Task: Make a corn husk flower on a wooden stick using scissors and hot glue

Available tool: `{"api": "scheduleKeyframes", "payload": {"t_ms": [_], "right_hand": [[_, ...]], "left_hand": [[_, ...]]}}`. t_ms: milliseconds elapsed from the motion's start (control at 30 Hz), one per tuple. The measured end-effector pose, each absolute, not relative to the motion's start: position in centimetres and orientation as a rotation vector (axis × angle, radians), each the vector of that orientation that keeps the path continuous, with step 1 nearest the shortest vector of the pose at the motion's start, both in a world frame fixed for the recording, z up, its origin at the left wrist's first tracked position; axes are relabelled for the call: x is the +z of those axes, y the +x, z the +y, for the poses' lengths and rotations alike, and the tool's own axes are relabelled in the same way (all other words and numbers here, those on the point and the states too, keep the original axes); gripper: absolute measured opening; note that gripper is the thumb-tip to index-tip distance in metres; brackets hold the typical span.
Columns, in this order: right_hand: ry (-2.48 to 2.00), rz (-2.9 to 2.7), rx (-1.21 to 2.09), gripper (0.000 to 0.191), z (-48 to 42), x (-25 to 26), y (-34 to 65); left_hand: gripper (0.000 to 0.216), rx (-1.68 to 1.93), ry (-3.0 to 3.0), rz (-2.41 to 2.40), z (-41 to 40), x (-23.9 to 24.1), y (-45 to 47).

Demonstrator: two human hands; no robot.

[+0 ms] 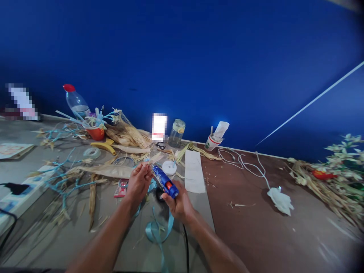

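My right hand [179,203] is closed round a blue glue gun [165,181], whose nozzle points up and left toward my left hand. My left hand [138,182] is pinched on a pale strip of dried corn husk [155,158] right at the gun's tip. Both hands hover just above the grey table top. Under them lies a loose light-blue ribbon [156,231], and the gun's black cord [186,242] runs back toward me.
Dried husks and blue-wrapped stems [64,182] litter the left side. A white tape roll [169,167], white paper sheet [194,171], glass jar [176,133], paper cup [212,142], plastic bottle [75,101], orange cup [96,132] and white cable [244,163] lie beyond. Husk flowers [335,178] sit at the right.
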State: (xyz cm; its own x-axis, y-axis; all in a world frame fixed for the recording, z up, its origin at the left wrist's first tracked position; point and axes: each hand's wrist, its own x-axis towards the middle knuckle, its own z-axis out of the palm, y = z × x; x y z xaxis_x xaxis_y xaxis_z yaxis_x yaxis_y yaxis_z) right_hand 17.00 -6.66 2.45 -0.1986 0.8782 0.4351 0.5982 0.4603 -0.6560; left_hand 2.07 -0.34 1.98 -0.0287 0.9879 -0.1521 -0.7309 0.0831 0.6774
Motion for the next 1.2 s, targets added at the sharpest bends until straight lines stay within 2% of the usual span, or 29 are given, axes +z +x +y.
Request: {"api": "scheduleKeyframes", "payload": {"t_ms": [367, 633, 867, 1067, 1200], "right_hand": [[-1.242, -1.874, 0.476, 0.047, -6.5, 2.2, 17.1], [-1.215, -1.92, 0.394, 0.051, -6.7, 2.4, 16.9], [-1.231, -1.787, 0.508, 0.047, -6.7, 2.5, 18.0], [-1.27, -1.836, 0.368, 0.046, -6.7, 3.6, 18.9], [-1.365, -1.931, 0.196, 0.038, -7.4, 4.1, 20.9]], "left_hand": [[0.033, 1.458, 0.455, 0.717, -0.4, 2.2, 2.2], [0.03, 1.456, 0.448, 0.743, -0.3, 2.0, 2.0], [0.034, 1.451, 0.469, 0.66, -0.4, 2.2, 2.2], [0.03, 1.452, 0.453, 0.648, -0.2, 1.9, 2.1], [0.029, 1.447, 0.432, 0.643, -0.1, 1.5, 2.0]]}}
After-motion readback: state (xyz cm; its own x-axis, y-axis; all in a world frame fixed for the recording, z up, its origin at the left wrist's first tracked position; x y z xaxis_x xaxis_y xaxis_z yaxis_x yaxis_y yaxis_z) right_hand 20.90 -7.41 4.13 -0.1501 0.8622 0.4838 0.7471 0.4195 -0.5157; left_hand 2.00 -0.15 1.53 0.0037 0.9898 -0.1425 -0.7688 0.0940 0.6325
